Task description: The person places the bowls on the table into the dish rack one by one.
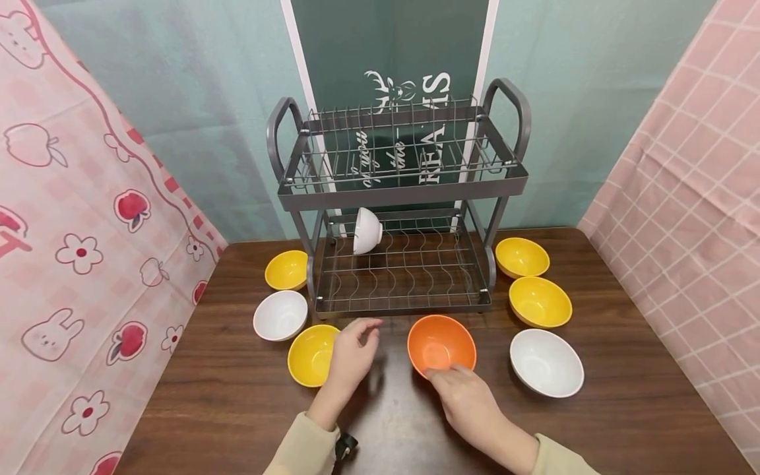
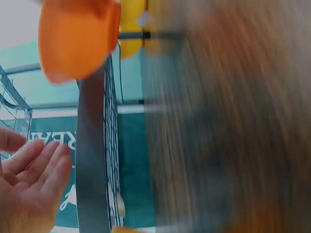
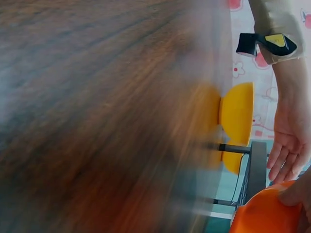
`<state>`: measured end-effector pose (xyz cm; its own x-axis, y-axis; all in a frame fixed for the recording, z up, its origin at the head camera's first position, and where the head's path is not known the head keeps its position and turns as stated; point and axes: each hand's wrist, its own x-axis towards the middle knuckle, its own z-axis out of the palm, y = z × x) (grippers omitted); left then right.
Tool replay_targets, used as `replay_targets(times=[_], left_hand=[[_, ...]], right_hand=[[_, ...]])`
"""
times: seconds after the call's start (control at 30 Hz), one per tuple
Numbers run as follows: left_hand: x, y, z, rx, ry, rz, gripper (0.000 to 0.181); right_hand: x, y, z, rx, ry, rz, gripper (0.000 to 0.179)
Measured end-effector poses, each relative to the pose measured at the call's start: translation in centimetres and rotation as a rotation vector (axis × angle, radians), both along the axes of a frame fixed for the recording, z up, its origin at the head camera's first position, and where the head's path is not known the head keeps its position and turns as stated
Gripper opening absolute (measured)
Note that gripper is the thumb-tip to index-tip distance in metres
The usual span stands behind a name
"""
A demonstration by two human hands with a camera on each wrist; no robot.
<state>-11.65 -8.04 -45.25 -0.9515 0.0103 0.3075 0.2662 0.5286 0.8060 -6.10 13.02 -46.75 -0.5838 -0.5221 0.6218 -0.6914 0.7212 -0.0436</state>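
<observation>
An orange bowl [image 1: 439,336] [image 2: 75,41] [image 3: 267,211] is at the middle of the table, before the dish rack. My right hand [image 1: 472,406] grips its near rim, thumb and fingers on the bowl's wall. To the left, my left hand [image 1: 353,356] [image 2: 31,184] hovers with loosely bent fingers and holds nothing. It is beside a yellow bowl [image 1: 309,359] and covers part of that bowl's right side in the head view. On the lower tier of the grey dish rack [image 1: 404,196], a white bowl [image 1: 368,231] stands on its side at the left.
Left of the rack are another yellow bowl [image 1: 287,270] and a white bowl [image 1: 280,316]. To the right stand two yellow bowls [image 1: 522,257] [image 1: 540,303] and a white bowl [image 1: 546,363]. Cloth hangs at the back and both sides of the wooden table [image 1: 208,396].
</observation>
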Motion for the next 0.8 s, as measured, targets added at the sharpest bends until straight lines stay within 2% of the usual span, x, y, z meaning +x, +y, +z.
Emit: replay_targets(times=[0.07, 0.17, 0.23, 0.3, 0.43, 0.6, 0.8], left_hand=[[0.5, 0.4, -0.1, 0.073, -0.071, -0.054, 0.016], [1.4, 1.1, 1.2, 0.242, -0.252, -0.123, 0.022], [1.7, 1.5, 1.4, 0.352, -0.349, -0.137, 0.026], [1.9, 1.8, 1.5, 0.434, -0.425, -0.125, 0.028], [1.6, 2.1, -0.2, 0.489, -0.452, -0.112, 0.034], [1.6, 2.5, -0.7, 0.511, -0.468, -0.106, 0.036], [1.4, 2.6, -0.9, 0.522, -0.472, -0.088, 0.03]], right_hand=[[-0.1, -0.2, 0.1, -0.001, 0.005, 0.011, 0.041], [-0.2, -0.6, 0.1, -0.006, 0.009, 0.027, 0.024], [-0.3, -0.7, 0.2, -0.007, 0.01, 0.034, 0.021], [-0.3, -0.9, 0.2, -0.007, 0.008, 0.039, 0.022], [-0.3, -1.1, 0.3, 0.001, 0.001, 0.052, 0.02], [-0.3, -1.3, 0.2, 0.025, -0.013, 0.061, 0.017], [-0.4, -1.2, 0.2, 0.055, -0.02, 0.056, 0.02]])
